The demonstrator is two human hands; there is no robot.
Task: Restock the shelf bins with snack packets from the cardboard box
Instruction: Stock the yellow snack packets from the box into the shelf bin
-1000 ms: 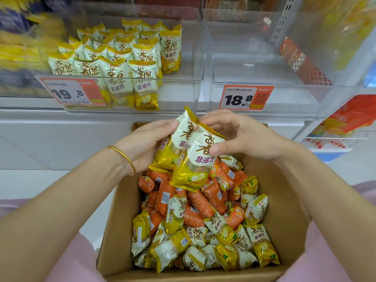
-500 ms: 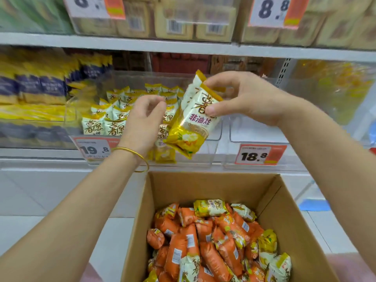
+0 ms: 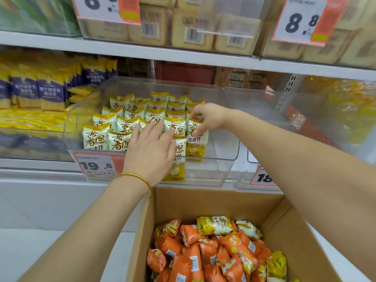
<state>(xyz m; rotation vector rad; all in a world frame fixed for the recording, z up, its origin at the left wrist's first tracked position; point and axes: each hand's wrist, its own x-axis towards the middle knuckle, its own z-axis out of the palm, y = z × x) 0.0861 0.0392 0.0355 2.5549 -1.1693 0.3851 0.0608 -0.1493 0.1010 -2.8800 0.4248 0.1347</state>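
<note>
A clear shelf bin (image 3: 211, 171) holds rows of upright white-and-yellow snack packets (image 3: 130, 110). My right hand (image 3: 209, 117) reaches in from the right and pinches the top of a snack packet (image 3: 196, 143) standing at the front right of the rows. My left hand (image 3: 150, 147) lies with straight, spread fingers against the front packets, partly covering another packet (image 3: 179, 159) behind the bin's front wall. Below, the open cardboard box (image 3: 284, 220) holds several orange and yellow packets (image 3: 213, 249).
A second clear bin (image 3: 264, 104) stands to the right with an 18.8 price tag (image 3: 262, 177). A 19.8 tag (image 3: 95, 164) hangs on the stocked bin. Blue-and-yellow packs (image 3: 36, 92) fill the left shelf; the shelf board above (image 3: 183, 55) carries beige packs.
My right hand carried the yellow packets from above the box into the bin and set them at the front right. My left hand moved forward and flattened against the front packets.
</note>
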